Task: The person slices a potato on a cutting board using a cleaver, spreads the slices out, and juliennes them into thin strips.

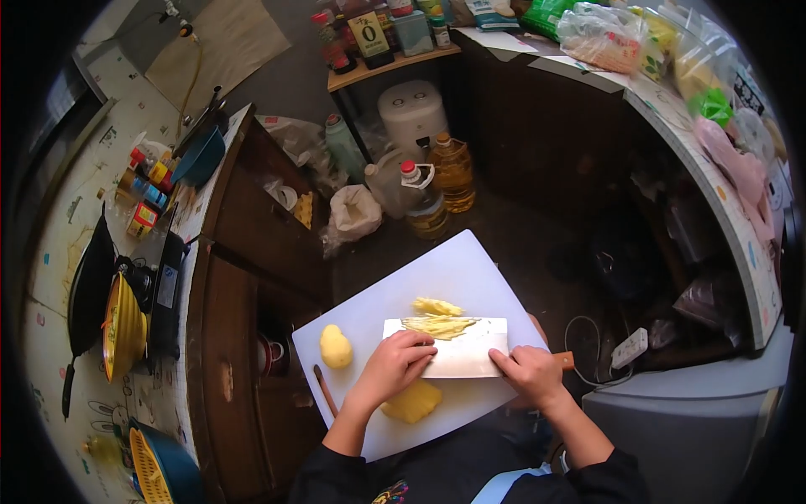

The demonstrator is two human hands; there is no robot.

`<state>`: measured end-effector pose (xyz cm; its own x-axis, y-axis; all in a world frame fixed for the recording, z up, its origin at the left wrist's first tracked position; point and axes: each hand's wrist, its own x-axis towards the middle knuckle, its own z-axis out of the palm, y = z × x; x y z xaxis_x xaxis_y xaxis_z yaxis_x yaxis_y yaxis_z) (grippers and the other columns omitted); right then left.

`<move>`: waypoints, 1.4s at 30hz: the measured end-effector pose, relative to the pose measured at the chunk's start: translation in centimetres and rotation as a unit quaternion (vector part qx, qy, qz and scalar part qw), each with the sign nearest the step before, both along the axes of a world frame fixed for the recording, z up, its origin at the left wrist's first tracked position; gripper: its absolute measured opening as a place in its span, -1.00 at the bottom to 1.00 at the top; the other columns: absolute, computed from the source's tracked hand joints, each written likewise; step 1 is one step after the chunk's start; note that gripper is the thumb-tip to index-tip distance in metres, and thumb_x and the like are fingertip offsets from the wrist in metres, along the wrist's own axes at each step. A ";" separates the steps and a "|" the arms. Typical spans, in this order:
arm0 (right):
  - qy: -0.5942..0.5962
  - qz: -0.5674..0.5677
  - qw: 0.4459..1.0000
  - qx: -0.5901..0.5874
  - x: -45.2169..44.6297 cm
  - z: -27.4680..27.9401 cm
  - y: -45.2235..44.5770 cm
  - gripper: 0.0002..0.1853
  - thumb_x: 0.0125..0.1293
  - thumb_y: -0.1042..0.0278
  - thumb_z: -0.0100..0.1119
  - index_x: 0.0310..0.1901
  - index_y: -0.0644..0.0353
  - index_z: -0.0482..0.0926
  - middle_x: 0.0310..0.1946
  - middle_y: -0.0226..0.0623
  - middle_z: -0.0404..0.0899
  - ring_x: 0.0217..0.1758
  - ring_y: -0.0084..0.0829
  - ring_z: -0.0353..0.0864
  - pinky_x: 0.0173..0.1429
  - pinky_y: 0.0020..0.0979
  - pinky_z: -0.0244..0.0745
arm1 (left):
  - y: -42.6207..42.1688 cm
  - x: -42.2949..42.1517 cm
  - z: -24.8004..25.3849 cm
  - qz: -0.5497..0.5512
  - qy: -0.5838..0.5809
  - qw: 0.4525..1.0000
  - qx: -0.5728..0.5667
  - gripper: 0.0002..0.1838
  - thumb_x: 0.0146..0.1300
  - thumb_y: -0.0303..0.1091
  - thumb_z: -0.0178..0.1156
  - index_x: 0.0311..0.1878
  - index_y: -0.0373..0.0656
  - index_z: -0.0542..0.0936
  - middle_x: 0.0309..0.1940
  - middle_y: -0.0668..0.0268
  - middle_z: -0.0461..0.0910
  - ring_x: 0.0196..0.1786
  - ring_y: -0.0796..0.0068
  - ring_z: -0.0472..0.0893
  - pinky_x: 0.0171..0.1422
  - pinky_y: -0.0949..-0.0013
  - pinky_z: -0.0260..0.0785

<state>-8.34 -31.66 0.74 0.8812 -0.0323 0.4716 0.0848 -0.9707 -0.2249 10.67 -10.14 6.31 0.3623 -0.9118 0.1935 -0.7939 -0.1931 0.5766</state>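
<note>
A wide cleaver (467, 357) lies nearly flat over the white cutting board (457, 265), with yellow strips (441, 326) on its blade. My right hand (531, 372) is closed around its wooden handle, the thumb on the blade. The fingers of my left hand (403, 363) are bent together and touch the blade's left part; whether they pinch anything is hidden. More yellow shreds (437, 307) lie just beyond the blade. Below it, partly under my left hand, is a yellow pile (413, 401). A whole peeled potato (335, 346) rests at the board's left.
A thin brown-handled tool (324, 390) lies at the board's left edge. Beyond the board, oil bottles (453, 172) stand on the floor. Left are a counter with a wok (91, 286) and yellow basin (126, 328). A power strip (630, 347) is at the right.
</note>
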 end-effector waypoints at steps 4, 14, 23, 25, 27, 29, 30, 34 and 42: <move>-0.010 0.006 1.000 -0.016 -0.3 -1.0 -0.4 -0.62 0.14 0.43 0.14 0.02 -0.05 0.65 -0.57 -0.42 0.43 -0.54 -0.43 0.52 -0.47 -0.40 0.40 | -0.7 0.5 -0.1 -0.002 -0.017 1.000 0.024 -0.81 0.21 -0.45 0.25 -0.12 -0.24 0.68 -0.03 0.19 0.63 0.08 0.14 0.57 0.18 0.20 0.44; -0.020 0.044 0.999 -0.009 0.0 -1.1 -0.4 -0.62 0.17 0.41 0.11 0.05 -0.05 0.65 -0.56 -0.43 0.44 -0.53 -0.45 0.54 -0.45 -0.42 0.43 | -2.0 2.0 -1.1 0.039 -0.047 0.997 0.037 -0.82 0.24 -0.48 0.26 -0.10 -0.23 0.70 -0.07 0.17 0.64 0.03 0.15 0.59 0.14 0.23 0.47; -0.025 0.035 0.999 -0.001 0.0 -1.0 -0.2 -0.64 0.18 0.38 0.10 0.03 -0.03 0.66 -0.56 -0.44 0.43 -0.54 -0.46 0.53 -0.45 -0.42 0.42 | -3.0 0.2 0.4 -0.089 -0.001 0.995 0.039 -0.87 0.22 -0.44 0.28 -0.18 -0.22 0.70 -0.21 0.21 0.62 -0.11 0.20 0.59 0.00 0.25 0.49; -0.026 0.035 0.999 -0.006 -0.1 -1.0 -0.3 -0.65 0.19 0.38 0.10 0.02 -0.04 0.66 -0.56 -0.45 0.43 -0.54 -0.47 0.52 -0.46 -0.43 0.41 | -3.7 0.2 0.4 -0.099 0.001 0.992 0.073 -0.83 0.27 -0.43 0.23 -0.12 -0.24 0.69 -0.14 0.18 0.60 -0.04 0.20 0.57 0.06 0.25 0.47; -0.028 0.034 0.999 -0.012 0.0 -1.1 -0.3 -0.66 0.19 0.38 0.10 0.01 -0.05 0.67 -0.57 -0.46 0.43 -0.55 -0.48 0.51 -0.46 -0.44 0.40 | -4.3 0.2 0.2 -0.098 -0.003 0.992 0.077 -0.80 0.29 -0.42 0.21 -0.06 -0.25 0.67 -0.10 0.17 0.59 -0.01 0.19 0.56 0.10 0.25 0.46; -0.028 0.036 0.999 -0.015 0.0 -1.2 -0.4 -0.66 0.19 0.38 0.10 0.01 -0.05 0.67 -0.57 -0.46 0.43 -0.55 -0.48 0.51 -0.47 -0.45 0.40 | -4.8 0.4 -0.3 -0.093 -0.009 0.993 0.078 -0.76 0.29 -0.43 0.20 0.00 -0.25 0.65 -0.05 0.15 0.58 0.04 0.17 0.56 0.14 0.25 0.45; -0.029 0.038 0.999 -0.017 0.0 -1.2 -0.4 -0.66 0.20 0.38 0.11 0.01 -0.05 0.67 -0.57 -0.46 0.43 -0.55 -0.48 0.51 -0.47 -0.45 0.39 | -5.1 0.6 -0.7 -0.090 -0.013 0.993 0.078 -0.74 0.29 -0.43 0.21 0.03 -0.24 0.64 -0.02 0.14 0.57 0.06 0.16 0.55 0.17 0.25 0.44; -0.034 0.040 0.998 -0.019 0.0 -1.1 -0.3 -0.66 0.20 0.39 0.10 0.01 -0.06 0.66 -0.57 -0.46 0.42 -0.55 -0.48 0.51 -0.46 -0.45 0.40 | -5.8 1.1 -1.8 -0.072 0.001 0.993 0.096 -0.69 0.30 -0.44 0.19 0.10 -0.25 0.61 0.05 0.12 0.55 0.13 0.12 0.53 0.22 0.25 0.43; -0.004 0.033 0.999 -0.026 -0.8 -0.9 -0.3 -0.66 0.19 0.39 0.13 0.01 -0.08 0.67 -0.58 -0.44 0.41 -0.56 -0.45 0.51 -0.47 -0.41 0.40 | -2.5 3.5 2.0 -0.009 0.095 0.995 -0.021 -0.80 0.29 -0.52 0.22 -0.04 -0.28 0.66 -0.09 0.13 0.63 -0.04 0.19 0.64 0.06 0.28 0.50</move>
